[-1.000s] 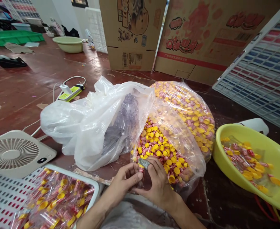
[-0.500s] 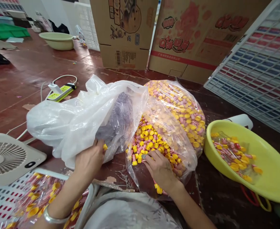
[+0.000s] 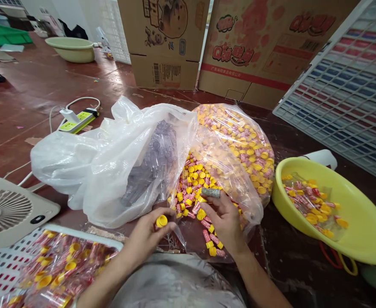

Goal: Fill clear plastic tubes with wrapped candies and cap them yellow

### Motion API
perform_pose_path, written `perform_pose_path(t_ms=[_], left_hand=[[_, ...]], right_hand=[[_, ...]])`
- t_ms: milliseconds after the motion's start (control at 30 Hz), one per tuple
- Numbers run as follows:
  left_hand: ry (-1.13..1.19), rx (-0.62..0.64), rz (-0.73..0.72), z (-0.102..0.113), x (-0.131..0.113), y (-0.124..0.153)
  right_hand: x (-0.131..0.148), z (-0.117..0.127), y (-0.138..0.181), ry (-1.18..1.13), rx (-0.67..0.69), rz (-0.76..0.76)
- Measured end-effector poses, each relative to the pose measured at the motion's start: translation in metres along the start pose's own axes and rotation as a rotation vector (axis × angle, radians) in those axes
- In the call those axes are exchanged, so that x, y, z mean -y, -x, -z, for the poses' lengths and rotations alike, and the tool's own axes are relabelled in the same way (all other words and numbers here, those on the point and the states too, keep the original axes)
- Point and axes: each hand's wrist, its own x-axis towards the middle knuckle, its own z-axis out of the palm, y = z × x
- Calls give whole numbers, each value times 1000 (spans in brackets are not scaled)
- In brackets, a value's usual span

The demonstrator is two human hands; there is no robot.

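My left hand [image 3: 151,229] is closed, with a small yellow cap [image 3: 162,220] pinched between thumb and fingers, its round hollow end facing up. My right hand [image 3: 228,222] hovers over the loose pieces, a grey wrap [image 3: 211,193] around one finger. Between its fingertips is a yellow-capped piece [image 3: 202,198], partly hidden. Below lie several small red-and-white tubes with yellow caps [image 3: 211,241], spilling from the mouth of a clear plastic bag [image 3: 242,145]. Left of it, a white bag [image 3: 111,167] lies open, showing clear, empty-looking plastic tubes [image 3: 162,147].
At the right stands a yellow basin [image 3: 367,226] with bagged pieces. A white perforated basket [image 3: 1,273] of wrapped pieces is at the lower left, beside a fan [image 3: 11,214]. A power strip [image 3: 78,122], cardboard boxes [image 3: 239,64] and a white crate [image 3: 341,85] stand beyond.
My left hand has come away from the white bag's mouth, toward me and to the right, with the yellow cap. My right hand has lifted from the pile with a yellow-capped piece.
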Motion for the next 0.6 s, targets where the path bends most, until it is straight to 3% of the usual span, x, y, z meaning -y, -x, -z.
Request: perform_pose_path(t_ms=[167,367,467,600], left_hand=[[299,109,5,-27,-14,0],[500,79,97,-35,-4,2],[620,60,158,-41,4,5],[676,45,146,-40,6,8]], right_hand=[[17,-8,10,82,60,105],[17,-9,23,318,270,281],[13,-14,26,491,280,341],[13,-20,26,538,316,393]])
